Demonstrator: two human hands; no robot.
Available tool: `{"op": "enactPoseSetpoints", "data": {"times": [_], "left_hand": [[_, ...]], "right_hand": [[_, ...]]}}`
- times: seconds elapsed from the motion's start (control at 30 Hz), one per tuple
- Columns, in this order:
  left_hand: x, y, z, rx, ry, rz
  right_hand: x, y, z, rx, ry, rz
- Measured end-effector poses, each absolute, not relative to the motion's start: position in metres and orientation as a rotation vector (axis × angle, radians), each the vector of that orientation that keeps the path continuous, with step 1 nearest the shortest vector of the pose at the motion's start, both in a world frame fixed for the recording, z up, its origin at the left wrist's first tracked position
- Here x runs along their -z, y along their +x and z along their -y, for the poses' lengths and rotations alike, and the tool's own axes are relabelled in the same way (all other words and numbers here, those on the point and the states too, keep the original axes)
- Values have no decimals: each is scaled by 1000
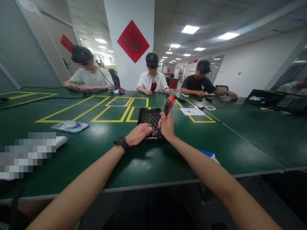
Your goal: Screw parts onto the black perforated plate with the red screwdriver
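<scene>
A flat black perforated device (150,118) lies on the green table (148,166) in front of me. My right hand (166,126) is closed round a screwdriver with a red and black handle (169,105), held nearly upright with its tip down at the device's near edge. My left hand (139,134), a black watch on its wrist, rests on the device's near left corner, fingers pressed down beside the screwdriver tip. The tip itself is hidden by my fingers.
Yellow tape rectangles (105,110) mark the table beyond the device. A plastic packet (70,126) lies to the left, a white paper (192,111) to the right, a blue and white object (208,155) under my right forearm. Three people sit across the table.
</scene>
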State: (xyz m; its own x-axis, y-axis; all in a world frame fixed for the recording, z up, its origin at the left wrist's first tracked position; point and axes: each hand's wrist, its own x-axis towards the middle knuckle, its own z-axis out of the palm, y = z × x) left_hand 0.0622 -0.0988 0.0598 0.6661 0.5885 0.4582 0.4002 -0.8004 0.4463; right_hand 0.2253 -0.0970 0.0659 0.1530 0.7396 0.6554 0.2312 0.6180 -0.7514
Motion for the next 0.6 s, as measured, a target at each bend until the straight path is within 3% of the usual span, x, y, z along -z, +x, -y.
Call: {"op": "enactPoseSetpoints", "data": {"times": [0.6], "left_hand": [[-59,63,96,-812,2589,-790]], "right_hand": [[-65,224,97,-466,-881,1436]]}}
